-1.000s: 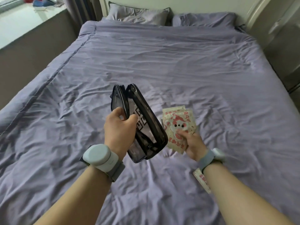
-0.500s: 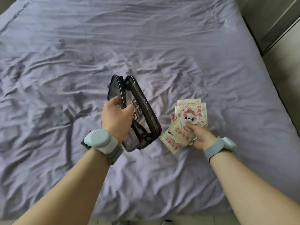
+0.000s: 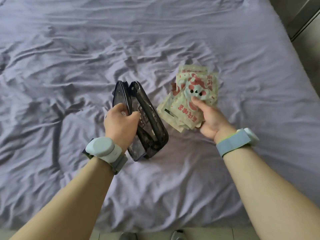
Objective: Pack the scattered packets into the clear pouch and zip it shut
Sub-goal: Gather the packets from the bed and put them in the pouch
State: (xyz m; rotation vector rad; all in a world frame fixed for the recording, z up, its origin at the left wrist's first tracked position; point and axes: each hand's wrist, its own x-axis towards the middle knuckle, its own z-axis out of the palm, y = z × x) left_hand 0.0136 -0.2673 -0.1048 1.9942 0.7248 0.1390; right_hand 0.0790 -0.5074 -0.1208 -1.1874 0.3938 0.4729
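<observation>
- The left hand (image 3: 121,122) holds the pouch (image 3: 147,125) above the bed (image 3: 69,66), fingers clamped on the near lip at about 9 o'clock of the mouth. The opening looks narrow, so a wide stack may catch on the rim and buckle.
- The right hand (image 3: 210,118) holds a fanned bunch of packets (image 3: 190,97) just to the pouch's 3 o'clock, thumb pressed on top, fingers closed beneath. The fan is loose, so outer packets may slip out onto the sheet as the hand swings toward 9 o'clock.
- Only one lip is pinched, so the soft pouch may fold or twist under a push.
- A packet corner left sticking out would probably jam the zip.
- Stray packets may lie outside the frame; none show.
</observation>
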